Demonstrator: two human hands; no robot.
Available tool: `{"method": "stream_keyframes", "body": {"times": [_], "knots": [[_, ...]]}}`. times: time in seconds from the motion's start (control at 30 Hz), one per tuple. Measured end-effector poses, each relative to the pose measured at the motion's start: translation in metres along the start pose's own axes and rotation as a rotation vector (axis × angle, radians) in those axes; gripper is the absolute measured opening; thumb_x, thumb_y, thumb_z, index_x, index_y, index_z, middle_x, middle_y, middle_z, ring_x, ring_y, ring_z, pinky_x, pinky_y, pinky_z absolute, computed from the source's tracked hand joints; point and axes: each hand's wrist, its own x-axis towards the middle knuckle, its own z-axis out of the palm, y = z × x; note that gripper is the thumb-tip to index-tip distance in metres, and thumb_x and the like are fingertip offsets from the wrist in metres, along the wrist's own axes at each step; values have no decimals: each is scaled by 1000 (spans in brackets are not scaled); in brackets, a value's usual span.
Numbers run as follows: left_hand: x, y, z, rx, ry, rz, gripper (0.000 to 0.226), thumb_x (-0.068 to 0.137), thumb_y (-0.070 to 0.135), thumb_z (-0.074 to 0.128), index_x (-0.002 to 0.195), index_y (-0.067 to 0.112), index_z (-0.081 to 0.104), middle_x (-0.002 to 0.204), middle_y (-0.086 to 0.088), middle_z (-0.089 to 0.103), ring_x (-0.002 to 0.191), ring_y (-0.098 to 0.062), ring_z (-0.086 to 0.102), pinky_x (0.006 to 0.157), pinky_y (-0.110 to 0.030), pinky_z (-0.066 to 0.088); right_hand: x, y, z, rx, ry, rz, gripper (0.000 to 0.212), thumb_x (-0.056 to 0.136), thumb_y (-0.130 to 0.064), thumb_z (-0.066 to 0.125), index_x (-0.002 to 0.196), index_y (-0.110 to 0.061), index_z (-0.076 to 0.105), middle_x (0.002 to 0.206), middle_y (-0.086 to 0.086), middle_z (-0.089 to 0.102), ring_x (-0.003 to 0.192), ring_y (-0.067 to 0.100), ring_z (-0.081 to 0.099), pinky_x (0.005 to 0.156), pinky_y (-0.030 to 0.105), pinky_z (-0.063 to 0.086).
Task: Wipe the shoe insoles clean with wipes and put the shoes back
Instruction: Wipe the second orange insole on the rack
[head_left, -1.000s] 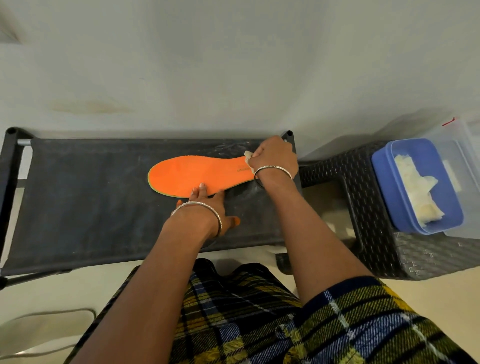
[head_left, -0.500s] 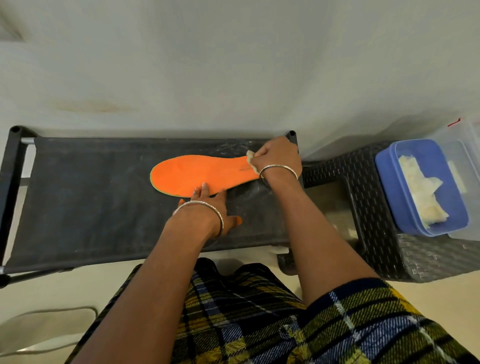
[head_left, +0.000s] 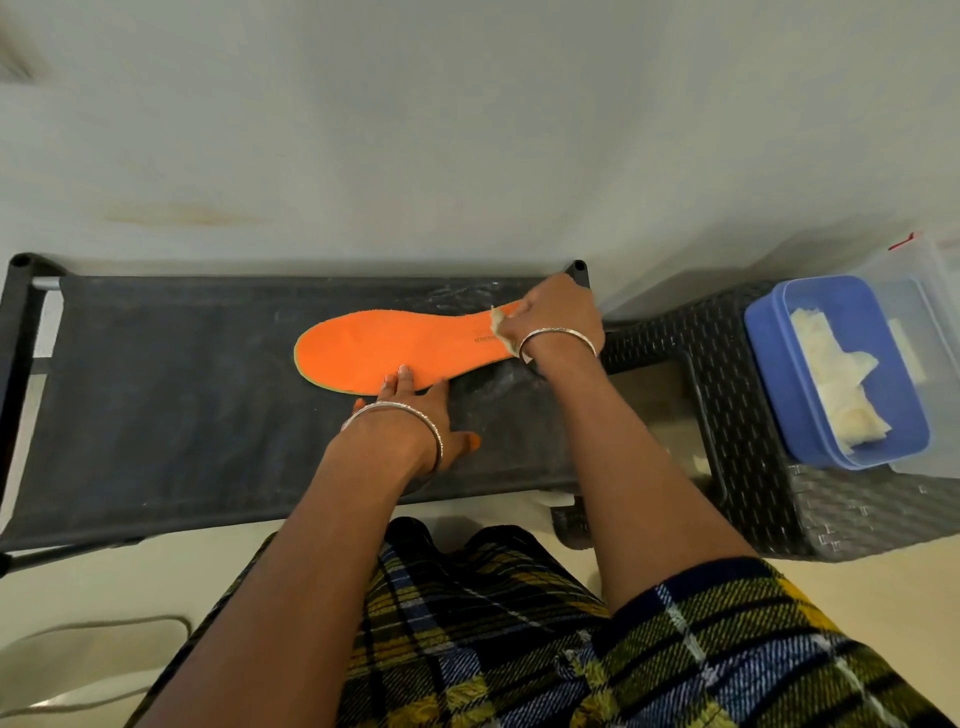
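1. One flat orange foam insole (head_left: 395, 348) lies face up on the black fabric shelf (head_left: 156, 415) of a metal-framed rack. Its rounded toe end points to my left and its heel end to my right.
2. My left hand (head_left: 421, 397) lies flat on the shelf. Its fingers (head_left: 401, 378) are straight, and their tips press on the near edge of the insole, about midway along it. They curl round nothing.
3. My right hand (head_left: 556, 309) is over the heel end, near the rack's far right corner. Its fingers are curled round one crumpled pale wipe (head_left: 500, 327), which touches the orange surface there.
4. I wear two thin silver bangles, one on the left wrist (head_left: 437, 441) and one on the right wrist (head_left: 556, 332).
5. Just right of the rack stands one black woven plastic stool (head_left: 753, 493).
6. On the stool sits one blue rectangular plastic tub (head_left: 769, 364), open at the top, with a heap of pale folded wipes (head_left: 841, 384) inside. I cannot count them.
7. One clear plastic box (head_left: 935, 291) sits against the tub's far right side. Whether the tub stands in it or beside it I cannot tell.
8. My lap is covered by one yellow, blue and black plaid cloth (head_left: 519, 649).
9. One pale cable (head_left: 104, 623) loops on the floor at lower left.
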Motion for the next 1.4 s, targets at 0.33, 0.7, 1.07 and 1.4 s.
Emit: {"method": "stream_keyframes", "body": {"times": [0.33,0.7,1.07,1.4], "knots": [[1,2,1,-5,10,-7,86,92,61,47,154,34,-6,160,-15,-18,148,-35,-8,119,-53,11,-22,-29,17,19,-310,-224,16,69,-28,74,80,-17,78,86,2,75,84,22,70,80,37,60],[1,2,1,-19,11,-9,86,92,60,48,154,32,-4,160,-15,-19,148,-36,-8,119,-54,12,-18,-20,6,-102,-123,-202,37,78,-37,79,105,-13,72,110,12,70,103,31,67,86,37,56],[-1,1,0,-13,2,-4,85,92,61,46,154,30,-4,159,-15,-18,148,-36,-8,119,-54,11,-13,-7,-10,-143,21,-76,35,85,-29,73,114,-12,65,122,13,63,112,35,63,86,39,53],[-1,3,0,-38,8,-7,85,92,59,48,153,38,-7,159,-13,-20,148,-34,-11,119,-54,10,-31,-38,17,-50,-300,-317,15,70,-29,75,83,-22,79,91,0,75,87,21,69,80,37,59]]}}
